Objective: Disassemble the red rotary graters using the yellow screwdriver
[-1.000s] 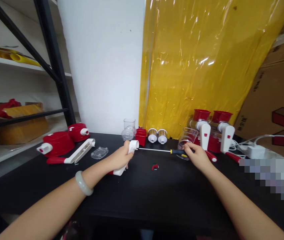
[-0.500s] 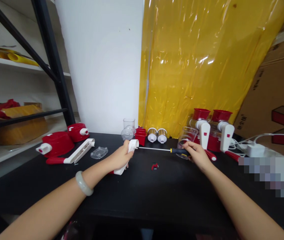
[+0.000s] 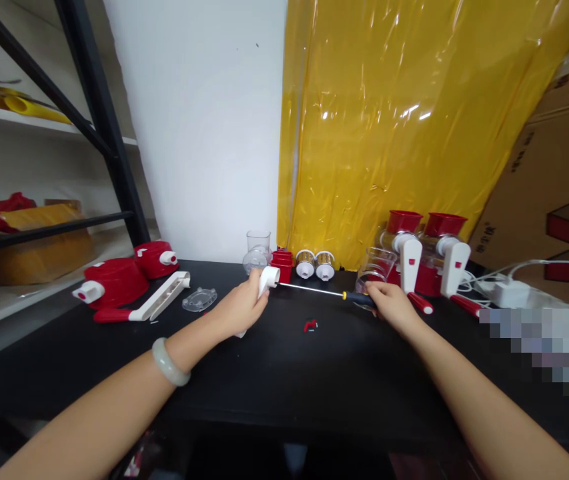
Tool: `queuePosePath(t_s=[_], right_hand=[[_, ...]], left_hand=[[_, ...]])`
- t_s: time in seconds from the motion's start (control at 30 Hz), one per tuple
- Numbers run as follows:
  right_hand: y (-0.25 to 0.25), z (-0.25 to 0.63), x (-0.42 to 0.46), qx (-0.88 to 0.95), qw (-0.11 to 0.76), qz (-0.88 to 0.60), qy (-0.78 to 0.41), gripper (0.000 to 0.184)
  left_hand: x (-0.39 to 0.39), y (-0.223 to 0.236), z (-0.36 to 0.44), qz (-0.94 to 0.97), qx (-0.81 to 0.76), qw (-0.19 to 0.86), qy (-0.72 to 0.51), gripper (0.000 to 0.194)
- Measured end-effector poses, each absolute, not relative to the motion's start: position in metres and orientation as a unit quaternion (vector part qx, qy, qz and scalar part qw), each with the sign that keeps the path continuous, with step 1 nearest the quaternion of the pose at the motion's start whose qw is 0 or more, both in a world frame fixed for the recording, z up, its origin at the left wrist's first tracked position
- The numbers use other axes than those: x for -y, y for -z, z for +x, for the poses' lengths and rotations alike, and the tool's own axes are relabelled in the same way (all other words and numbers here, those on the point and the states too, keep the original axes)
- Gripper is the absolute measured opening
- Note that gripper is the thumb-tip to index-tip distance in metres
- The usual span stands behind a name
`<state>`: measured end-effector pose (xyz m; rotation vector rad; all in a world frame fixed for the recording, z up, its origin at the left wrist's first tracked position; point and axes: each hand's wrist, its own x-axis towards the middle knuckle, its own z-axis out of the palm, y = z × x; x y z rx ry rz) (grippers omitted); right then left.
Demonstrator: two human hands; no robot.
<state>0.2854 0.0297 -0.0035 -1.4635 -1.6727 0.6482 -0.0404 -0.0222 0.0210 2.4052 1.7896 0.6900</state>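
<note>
My left hand [image 3: 247,300] is closed around a white crank handle [image 3: 267,280], its round socket end facing right. In my right hand [image 3: 389,303] is a screwdriver [image 3: 357,297] with a dark grip and yellow collar. Its long shaft points left, and the tip is at the mouth of the socket; how deep it sits I cannot tell. On the black table between the hands lie a small red piece [image 3: 309,325] and tiny metal bits beside it. Another white-and-red crank handle [image 3: 167,297] rests to the left, near a clear plastic disc [image 3: 199,299].
Two red bases [image 3: 117,283] stand at the left. Along the back are a clear hopper [image 3: 258,248], red pushers [image 3: 282,265] and metal grater drums [image 3: 305,265]. Two assembled rotary graters [image 3: 409,257] stand at the right, near a white adapter [image 3: 510,292] with cables.
The crank handle in my left hand has tilted a little, and its lower end shows less. The screwdriver now slopes slightly more down to the right. The camera view has shifted a bit.
</note>
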Motion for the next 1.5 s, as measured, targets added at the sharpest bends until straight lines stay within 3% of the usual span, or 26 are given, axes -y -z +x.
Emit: queuePosePath(t_s=[0.5, 1.0, 1.1, 1.3, 1.5], right_hand=[[0.001, 0.284, -0.024, 0.722, 0.442, -0.523, -0.100, 0.040], [0.000, 0.286, -0.022, 0.742, 0.451, -0.490, -0.077, 0.033], [0.001, 0.285, -0.023, 0.723, 0.473, -0.484, -0.138, 0.032], [0.001, 0.284, -0.029, 0.591, 0.551, -0.444, -0.387, 0.036], [0.006, 0.283, -0.031, 0.635, 0.478, -0.512, -0.326, 0.035]], left_hand=[[0.019, -0.018, -0.042, 0.754, -0.587, 0.158, -0.248, 0.025], [0.013, -0.009, -0.043, 0.716, -0.603, 0.250, -0.247, 0.020], [0.013, -0.009, -0.042, 0.713, -0.602, 0.239, -0.267, 0.022], [0.020, -0.017, -0.038, 0.737, -0.582, 0.125, -0.320, 0.032], [0.026, -0.023, -0.036, 0.749, -0.599, 0.011, -0.283, 0.038]])
